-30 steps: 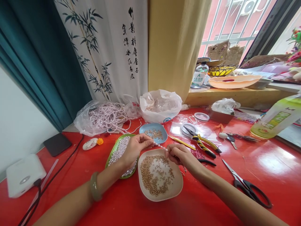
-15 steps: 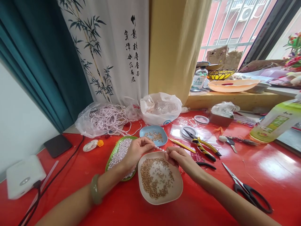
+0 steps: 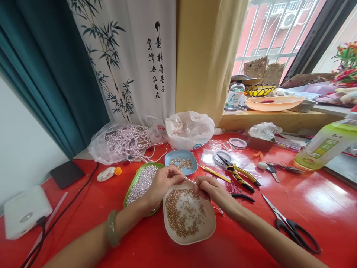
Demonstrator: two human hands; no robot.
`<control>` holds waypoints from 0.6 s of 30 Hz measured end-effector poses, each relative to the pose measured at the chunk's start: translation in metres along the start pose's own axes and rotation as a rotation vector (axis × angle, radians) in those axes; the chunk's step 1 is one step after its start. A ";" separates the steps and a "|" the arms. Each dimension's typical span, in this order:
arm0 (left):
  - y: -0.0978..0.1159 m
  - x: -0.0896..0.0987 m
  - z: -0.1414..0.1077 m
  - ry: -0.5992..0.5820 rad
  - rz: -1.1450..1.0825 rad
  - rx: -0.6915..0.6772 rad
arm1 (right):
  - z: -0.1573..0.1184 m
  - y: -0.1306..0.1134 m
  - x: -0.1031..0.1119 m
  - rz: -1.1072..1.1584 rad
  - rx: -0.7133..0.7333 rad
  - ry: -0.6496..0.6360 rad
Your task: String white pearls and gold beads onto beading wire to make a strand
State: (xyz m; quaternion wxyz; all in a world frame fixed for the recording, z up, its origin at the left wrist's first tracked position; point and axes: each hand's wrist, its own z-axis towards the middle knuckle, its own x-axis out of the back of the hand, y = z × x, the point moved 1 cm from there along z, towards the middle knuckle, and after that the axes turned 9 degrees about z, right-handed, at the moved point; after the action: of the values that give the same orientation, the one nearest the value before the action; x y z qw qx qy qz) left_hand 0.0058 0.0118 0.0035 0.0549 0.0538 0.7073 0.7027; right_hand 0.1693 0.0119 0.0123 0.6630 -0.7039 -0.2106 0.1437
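Note:
A short strand of small pale beads (image 3: 190, 181) stretches between my two hands, above the far rim of a cream dish (image 3: 189, 241) of gold beads. My left hand (image 3: 167, 181) pinches its left end, fingers closed. The right end is in the closed fingers of my right hand (image 3: 209, 186), and more of the strand hangs out below that hand. Partly behind my left hand lies a green dish (image 3: 126, 195) of pearly beads. A blue dish (image 3: 167, 158) with a few gold beads sits just beyond my hands.
Yellow tweezers (image 3: 216, 173), pliers (image 3: 240, 173) and black-handled scissors (image 3: 292, 227) lie to the right on the red table (image 3: 279, 257). Bead strings (image 3: 128, 139) and a white plastic bag (image 3: 191, 130) are at the back. A power bank-like white box (image 3: 26, 214) sits left.
My hands have come slightly closer together, and the strand's tail now shows below my right wrist. The whole view has shifted a little.

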 end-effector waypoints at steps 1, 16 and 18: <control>0.000 0.000 0.000 -0.002 0.010 -0.008 | 0.000 0.000 0.000 -0.004 0.002 0.000; -0.001 -0.001 -0.003 -0.021 0.082 -0.050 | -0.001 0.003 -0.003 0.006 0.022 -0.017; -0.002 -0.001 -0.003 -0.025 0.076 -0.051 | -0.002 0.003 -0.004 0.010 0.029 -0.017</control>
State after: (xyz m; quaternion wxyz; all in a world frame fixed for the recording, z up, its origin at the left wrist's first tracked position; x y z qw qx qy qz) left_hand 0.0064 0.0088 0.0019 0.0385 0.0882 0.6860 0.7212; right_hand 0.1672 0.0086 0.0091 0.6706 -0.6940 -0.2106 0.1558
